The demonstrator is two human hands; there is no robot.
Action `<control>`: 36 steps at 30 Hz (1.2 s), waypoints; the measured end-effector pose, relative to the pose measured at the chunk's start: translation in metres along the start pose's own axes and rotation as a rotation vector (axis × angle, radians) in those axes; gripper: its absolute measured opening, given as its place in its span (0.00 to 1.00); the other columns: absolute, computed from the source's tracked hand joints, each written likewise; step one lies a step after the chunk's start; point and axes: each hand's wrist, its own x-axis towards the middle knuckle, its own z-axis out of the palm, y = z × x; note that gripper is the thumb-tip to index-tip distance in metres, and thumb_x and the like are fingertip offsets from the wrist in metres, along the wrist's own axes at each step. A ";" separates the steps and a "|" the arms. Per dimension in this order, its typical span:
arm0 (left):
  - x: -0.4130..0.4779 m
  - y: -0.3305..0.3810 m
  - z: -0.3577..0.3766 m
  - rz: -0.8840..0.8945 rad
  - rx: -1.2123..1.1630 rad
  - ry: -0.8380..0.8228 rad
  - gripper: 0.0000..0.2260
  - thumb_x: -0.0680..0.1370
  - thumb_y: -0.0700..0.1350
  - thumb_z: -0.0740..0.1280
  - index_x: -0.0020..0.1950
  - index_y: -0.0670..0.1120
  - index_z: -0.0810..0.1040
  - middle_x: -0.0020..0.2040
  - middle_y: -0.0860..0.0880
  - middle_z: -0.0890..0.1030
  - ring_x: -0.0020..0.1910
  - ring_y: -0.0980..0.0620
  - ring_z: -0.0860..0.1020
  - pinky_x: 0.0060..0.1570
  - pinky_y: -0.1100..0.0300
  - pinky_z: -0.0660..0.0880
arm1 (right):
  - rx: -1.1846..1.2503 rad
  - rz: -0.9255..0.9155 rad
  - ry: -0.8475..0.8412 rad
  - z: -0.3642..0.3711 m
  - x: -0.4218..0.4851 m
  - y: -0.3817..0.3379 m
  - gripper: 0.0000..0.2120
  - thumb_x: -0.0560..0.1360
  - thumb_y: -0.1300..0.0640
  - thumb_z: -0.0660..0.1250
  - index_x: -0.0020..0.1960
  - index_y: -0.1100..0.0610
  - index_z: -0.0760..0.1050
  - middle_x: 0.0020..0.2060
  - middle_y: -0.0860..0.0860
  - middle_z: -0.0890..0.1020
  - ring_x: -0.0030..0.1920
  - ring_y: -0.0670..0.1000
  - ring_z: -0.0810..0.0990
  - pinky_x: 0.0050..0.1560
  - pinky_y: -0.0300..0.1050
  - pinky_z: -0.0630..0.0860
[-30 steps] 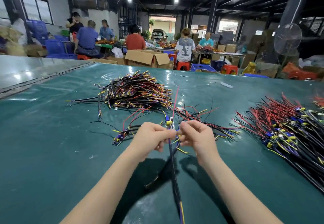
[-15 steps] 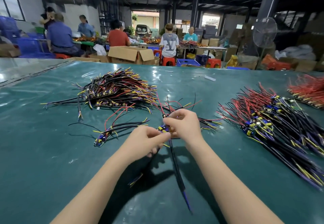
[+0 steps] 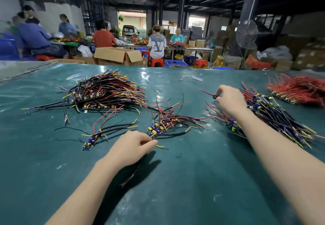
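My left hand (image 3: 131,148) hovers low over the green table cover (image 3: 193,180), fingers curled, pinching thin wires at the near edge of a small heap of wired circuit boards (image 3: 163,124); a dark wire end (image 3: 129,179) trails beneath its wrist. My right hand (image 3: 230,99) reaches far right over a long pile of wired boards (image 3: 277,117). Its fingertips pinch a thin red wire with a dark end (image 3: 212,95) lifted off that pile.
A big pile of finished wire boards (image 3: 103,92) lies at the back left, a single board (image 3: 92,139) left of my left hand, a red-wire pile (image 3: 299,89) far right. Several people sit at tables beyond, with cardboard boxes (image 3: 117,55) and a fan (image 3: 247,33).
My hands have parted. The board they held together now lies on the centre heap. My right hand swung out to the right pile and took a red wire; my left dropped lower.
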 end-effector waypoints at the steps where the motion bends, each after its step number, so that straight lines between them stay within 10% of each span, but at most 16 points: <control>1: 0.000 0.000 0.000 0.022 0.036 0.008 0.18 0.77 0.54 0.62 0.35 0.43 0.76 0.34 0.44 0.80 0.34 0.47 0.76 0.42 0.54 0.73 | -0.073 0.035 0.007 0.000 0.002 0.017 0.08 0.74 0.64 0.60 0.52 0.60 0.75 0.53 0.63 0.78 0.54 0.62 0.76 0.48 0.49 0.71; 6: 0.002 0.002 0.000 0.018 0.068 0.016 0.17 0.77 0.54 0.61 0.35 0.45 0.76 0.34 0.46 0.80 0.36 0.48 0.77 0.43 0.56 0.73 | -0.258 0.187 -0.047 0.014 -0.014 0.053 0.15 0.76 0.61 0.60 0.62 0.59 0.72 0.61 0.63 0.72 0.62 0.63 0.69 0.60 0.53 0.68; 15: 0.003 -0.008 -0.005 -0.217 0.140 0.324 0.15 0.75 0.51 0.66 0.29 0.52 0.70 0.29 0.55 0.73 0.38 0.48 0.74 0.34 0.60 0.63 | 0.416 -0.113 -0.078 0.077 -0.099 -0.083 0.09 0.73 0.61 0.62 0.50 0.59 0.79 0.48 0.57 0.79 0.51 0.57 0.76 0.49 0.44 0.67; 18: 0.005 -0.024 -0.016 -0.271 0.143 0.524 0.03 0.73 0.45 0.66 0.43 0.50 0.80 0.42 0.51 0.80 0.50 0.46 0.75 0.44 0.56 0.71 | 0.273 -0.234 -0.237 0.096 -0.116 -0.101 0.13 0.75 0.50 0.63 0.56 0.54 0.76 0.53 0.54 0.76 0.56 0.56 0.73 0.53 0.46 0.68; 21: 0.008 -0.039 -0.013 -0.275 0.165 0.296 0.16 0.75 0.47 0.67 0.62 0.48 0.76 0.59 0.48 0.79 0.62 0.44 0.71 0.61 0.53 0.67 | 0.197 -0.327 -0.320 0.096 -0.117 -0.100 0.15 0.75 0.49 0.62 0.60 0.51 0.75 0.53 0.53 0.74 0.57 0.55 0.71 0.56 0.46 0.66; 30: 0.002 -0.050 -0.011 -0.607 0.498 0.314 0.20 0.78 0.49 0.59 0.69 0.51 0.65 0.69 0.49 0.68 0.69 0.46 0.61 0.64 0.50 0.61 | 0.409 -0.299 -0.322 0.091 -0.118 -0.093 0.07 0.73 0.57 0.64 0.49 0.55 0.79 0.37 0.49 0.74 0.50 0.54 0.73 0.46 0.42 0.65; 36: 0.003 -0.040 -0.011 -0.480 -0.063 0.497 0.10 0.74 0.40 0.67 0.55 0.48 0.78 0.50 0.47 0.81 0.51 0.45 0.76 0.47 0.59 0.68 | 0.494 -0.304 -0.137 0.082 -0.125 -0.097 0.08 0.74 0.60 0.64 0.44 0.61 0.81 0.42 0.56 0.79 0.46 0.54 0.74 0.43 0.43 0.63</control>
